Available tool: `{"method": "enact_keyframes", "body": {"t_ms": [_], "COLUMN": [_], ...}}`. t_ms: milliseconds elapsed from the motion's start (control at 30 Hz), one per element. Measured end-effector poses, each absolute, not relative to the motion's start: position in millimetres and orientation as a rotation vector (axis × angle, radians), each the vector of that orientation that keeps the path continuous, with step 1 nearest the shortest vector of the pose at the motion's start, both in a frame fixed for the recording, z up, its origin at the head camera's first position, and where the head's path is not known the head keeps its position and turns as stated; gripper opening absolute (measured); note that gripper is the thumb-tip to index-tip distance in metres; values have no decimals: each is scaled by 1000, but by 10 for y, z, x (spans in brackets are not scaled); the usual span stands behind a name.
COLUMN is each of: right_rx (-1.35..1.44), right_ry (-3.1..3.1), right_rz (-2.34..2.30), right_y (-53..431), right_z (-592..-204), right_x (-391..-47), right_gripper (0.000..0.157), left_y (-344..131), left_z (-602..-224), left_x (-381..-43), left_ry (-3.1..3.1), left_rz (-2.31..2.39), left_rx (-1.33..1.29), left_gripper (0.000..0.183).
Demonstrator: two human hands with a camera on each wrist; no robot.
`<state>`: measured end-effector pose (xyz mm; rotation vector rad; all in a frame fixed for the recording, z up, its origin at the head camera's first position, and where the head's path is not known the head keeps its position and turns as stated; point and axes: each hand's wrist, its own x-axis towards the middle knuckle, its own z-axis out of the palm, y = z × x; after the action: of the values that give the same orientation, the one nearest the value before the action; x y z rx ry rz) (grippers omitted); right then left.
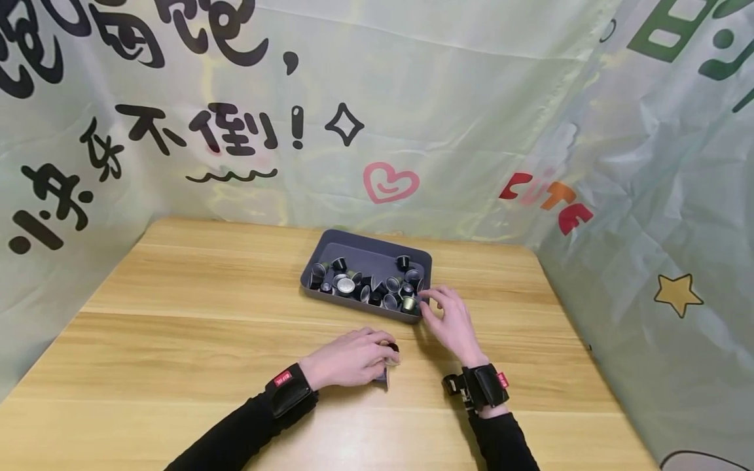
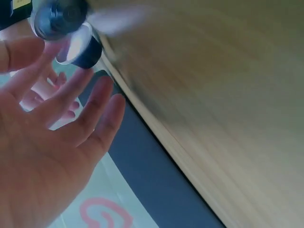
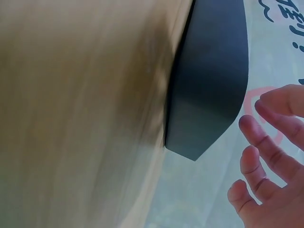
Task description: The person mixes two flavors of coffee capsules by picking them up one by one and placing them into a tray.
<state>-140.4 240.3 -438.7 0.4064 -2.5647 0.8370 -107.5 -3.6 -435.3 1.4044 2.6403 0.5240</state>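
Observation:
In the head view my left hand (image 1: pixel 353 358) is low over the table in front of the tray, holding two coffee capsules at its fingertips. The left wrist view shows one dark capsule (image 2: pixel 59 18) against the thumb tip and a second capsule (image 2: pixel 86 51) by the index and middle fingertips, its pale rim tilted toward the palm. My right hand (image 1: pixel 453 322) reaches to the near right corner of the grey tray (image 1: pixel 377 241). Its fingers are loosely bent with nothing seen between them. Several capsules (image 1: pixel 345 286) lie jumbled inside, mostly along the tray's near side.
The wooden table (image 1: pixel 177 340) extends around the tray on both sides. Behind it hangs a printed pale cloth (image 1: pixel 459 131), with another cloth wall on the right. Both wrists carry black straps, the right wristband (image 1: pixel 485 386) with a small camera.

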Motion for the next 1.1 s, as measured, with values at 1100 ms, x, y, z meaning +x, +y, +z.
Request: {"method": "enact_keyframes", "body": {"t_ms": [1100], "right_rx": [488], "right_ry": [-2597], "right_rz": [879], "right_y": [2345], "right_z": [-4392], "right_x": [-1313], "right_gripper": [22], "left_y": [-92], "left_z": [-4019], "left_x": [-1628], "left_ry": [2787], "left_rz": [1191], "left_rx": [955], "left_gripper": [19]}}
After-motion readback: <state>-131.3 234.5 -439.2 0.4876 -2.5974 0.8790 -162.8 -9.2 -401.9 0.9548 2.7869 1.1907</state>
